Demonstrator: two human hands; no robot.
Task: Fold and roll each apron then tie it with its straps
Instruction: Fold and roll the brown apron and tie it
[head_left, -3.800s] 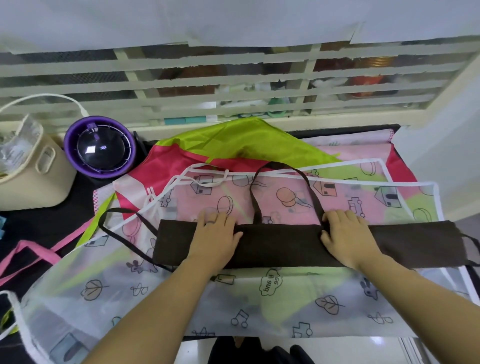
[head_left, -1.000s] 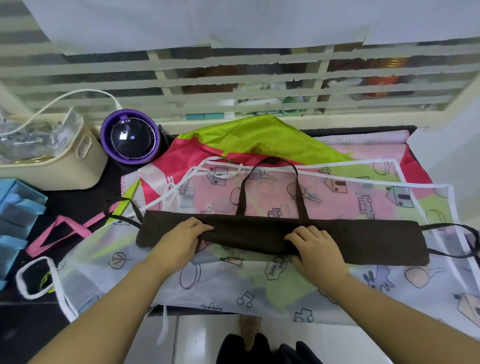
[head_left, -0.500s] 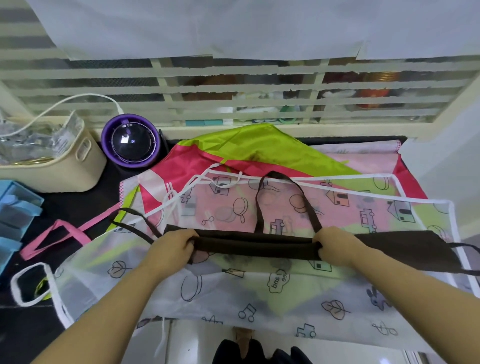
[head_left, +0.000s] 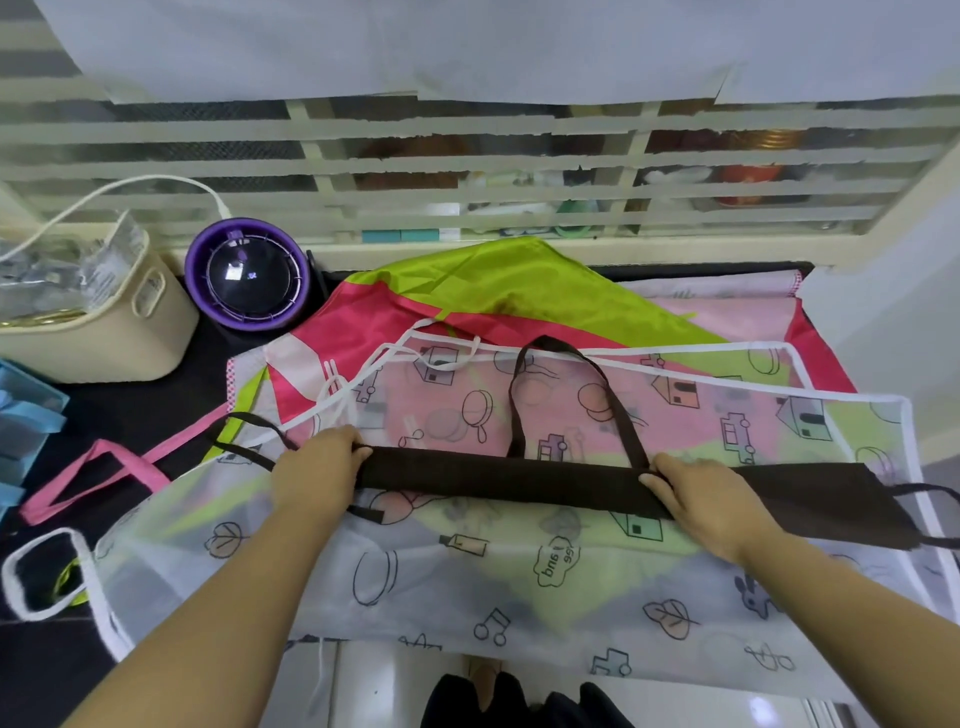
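"Where is the brown apron (head_left: 498, 480) lying?"

"It is lying folded into a long narrow strip across a see-through printed apron (head_left: 467, 587) on the black table (head_left: 156, 405), with its neck loop (head_left: 514, 410) pointing away from the person."

"And what are the hands doing?"

"The left hand (head_left: 317, 467) is gripping the strip near its left end, fingers curled round it. The right hand (head_left: 711, 504) is holding it just right of the loop, fingers bent over the far edge."
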